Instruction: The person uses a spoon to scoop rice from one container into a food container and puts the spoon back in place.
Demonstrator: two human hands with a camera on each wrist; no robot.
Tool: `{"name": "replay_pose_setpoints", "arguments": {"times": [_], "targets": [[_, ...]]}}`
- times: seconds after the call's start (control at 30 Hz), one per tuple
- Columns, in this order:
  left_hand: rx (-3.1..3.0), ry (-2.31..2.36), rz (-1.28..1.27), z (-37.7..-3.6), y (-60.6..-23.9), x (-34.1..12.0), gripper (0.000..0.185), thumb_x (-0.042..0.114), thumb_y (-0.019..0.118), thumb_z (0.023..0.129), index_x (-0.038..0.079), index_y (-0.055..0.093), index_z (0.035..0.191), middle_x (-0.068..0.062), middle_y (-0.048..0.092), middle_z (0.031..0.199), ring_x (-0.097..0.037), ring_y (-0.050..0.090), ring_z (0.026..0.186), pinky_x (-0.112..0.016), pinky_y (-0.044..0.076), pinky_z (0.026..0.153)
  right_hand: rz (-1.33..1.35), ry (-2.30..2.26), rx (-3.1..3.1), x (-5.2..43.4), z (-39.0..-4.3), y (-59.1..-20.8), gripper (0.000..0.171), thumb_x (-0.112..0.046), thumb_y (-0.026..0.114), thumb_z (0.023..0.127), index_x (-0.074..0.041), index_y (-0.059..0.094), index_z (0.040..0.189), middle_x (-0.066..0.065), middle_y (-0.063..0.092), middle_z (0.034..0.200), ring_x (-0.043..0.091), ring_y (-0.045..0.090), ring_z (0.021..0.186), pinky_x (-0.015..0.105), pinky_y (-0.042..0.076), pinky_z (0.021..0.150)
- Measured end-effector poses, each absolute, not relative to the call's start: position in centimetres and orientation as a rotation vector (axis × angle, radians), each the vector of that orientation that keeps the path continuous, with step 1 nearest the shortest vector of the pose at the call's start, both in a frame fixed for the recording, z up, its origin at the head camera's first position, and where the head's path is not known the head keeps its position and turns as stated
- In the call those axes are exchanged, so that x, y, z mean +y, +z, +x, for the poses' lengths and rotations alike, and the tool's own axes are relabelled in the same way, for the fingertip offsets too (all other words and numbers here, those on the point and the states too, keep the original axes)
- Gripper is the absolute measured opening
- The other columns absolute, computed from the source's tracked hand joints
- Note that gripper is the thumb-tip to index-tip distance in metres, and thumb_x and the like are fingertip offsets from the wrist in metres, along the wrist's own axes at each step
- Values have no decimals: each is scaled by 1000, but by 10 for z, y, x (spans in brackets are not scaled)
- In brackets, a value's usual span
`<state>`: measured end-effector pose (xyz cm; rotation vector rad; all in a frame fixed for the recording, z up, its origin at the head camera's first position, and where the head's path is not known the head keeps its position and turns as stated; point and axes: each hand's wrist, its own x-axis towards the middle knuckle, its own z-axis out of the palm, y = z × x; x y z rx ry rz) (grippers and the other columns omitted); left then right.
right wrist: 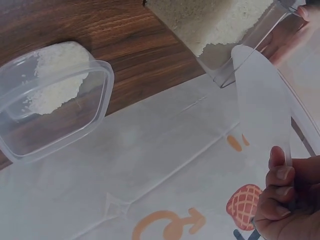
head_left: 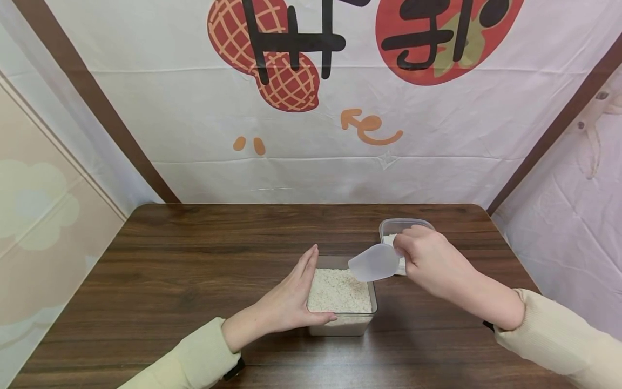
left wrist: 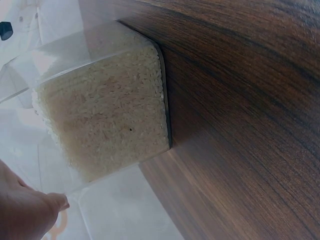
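Observation:
A clear square container (head_left: 342, 324) filled with rice (left wrist: 110, 110) stands on the table. My left hand (head_left: 286, 305) rests against its left side, with fairly straight fingers pointing toward the back and the thumb lying along the front rim. In my right hand (head_left: 434, 262) is the handle of a translucent white scoop (head_left: 373, 263), gripped with curled fingers. The scoop's lip hangs tilted over the container's back right corner; whether any rice is inside it cannot be told. Behind the right hand, partly hidden by it, sits a clear plastic box (right wrist: 107, 85) with some white rice (right wrist: 60, 80).
The dark wooden table (head_left: 194, 259) reaches back to a white printed cloth (head_left: 311, 181). Pale fabric walls (head_left: 573, 216) rise at both sides. The plastic box stands near the table's back right.

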<state>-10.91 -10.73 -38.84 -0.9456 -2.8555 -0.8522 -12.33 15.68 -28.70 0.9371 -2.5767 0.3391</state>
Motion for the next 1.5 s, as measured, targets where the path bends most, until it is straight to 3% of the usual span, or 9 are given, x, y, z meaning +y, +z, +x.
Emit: {"name": "replay_pose_setpoints", "arguments": {"times": [0.47,0.97,1.5], "targets": [[-2842,-854,-958,-109,-389,-108,116,53,70,69,-5,2,144,-16,5,151,-27,25,133,-38,29,104,1190,70,-2438,138,-128,-285,21,6,51,52,-12,42,58,-5,34,57,15,34,57,26,32,55],[-2836,-869,-964,-109,-388,-108,116,54,69,70,-4,2,144,-16,5,151,-28,26,132,-39,31,103,1296,-92,-2412,125,-131,-287,13,3,51,51,-8,49,59,-2,39,57,18,37,58,27,36,58],[-2826,-856,-970,-109,-388,-108,114,54,68,71,-5,3,144,-18,6,150,-28,26,132,-40,33,102,1282,-134,-2463,115,-134,-298,10,-2,55,53,-8,53,61,-2,40,57,18,40,57,28,36,46]]}}
